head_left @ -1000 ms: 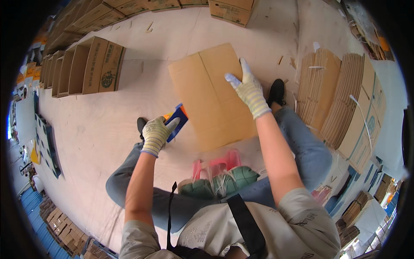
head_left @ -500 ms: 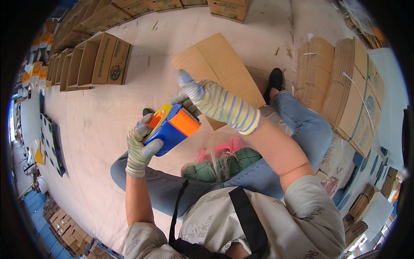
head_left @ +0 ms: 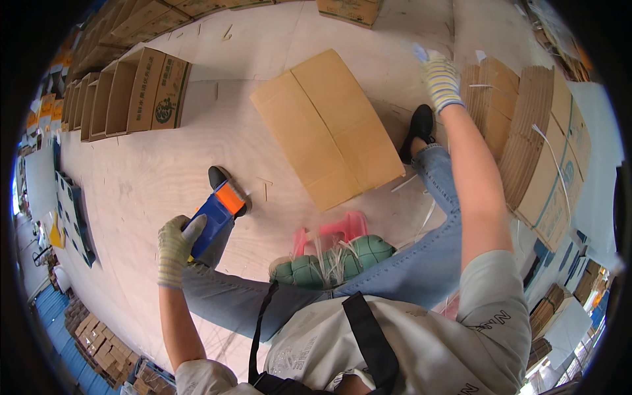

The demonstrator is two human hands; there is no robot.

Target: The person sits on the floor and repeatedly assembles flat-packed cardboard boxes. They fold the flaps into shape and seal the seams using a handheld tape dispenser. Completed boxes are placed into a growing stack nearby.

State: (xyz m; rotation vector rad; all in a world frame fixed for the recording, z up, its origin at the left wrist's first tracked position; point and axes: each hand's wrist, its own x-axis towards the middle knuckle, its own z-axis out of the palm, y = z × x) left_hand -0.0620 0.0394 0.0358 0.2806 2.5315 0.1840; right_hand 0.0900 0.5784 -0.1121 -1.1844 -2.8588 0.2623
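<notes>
Two gloved hands | tape dispenser is gripped by left hand | right hand is stretched toward flat cardboard stack, fingers unclear | folded box is left on floor

The person sits on a stool with a cushion on it, legs stretched forward over the floor. A folded cardboard box lies flat on the floor ahead, between the two feet. To the left, held above the left knee, is a tape dispenser in the left hand. Further left and ahead, a row of open boxes stands on the floor. To the right, stacks of flat cardboard lie beside the right leg, and the right hand reaches out just beside their far end.
</notes>
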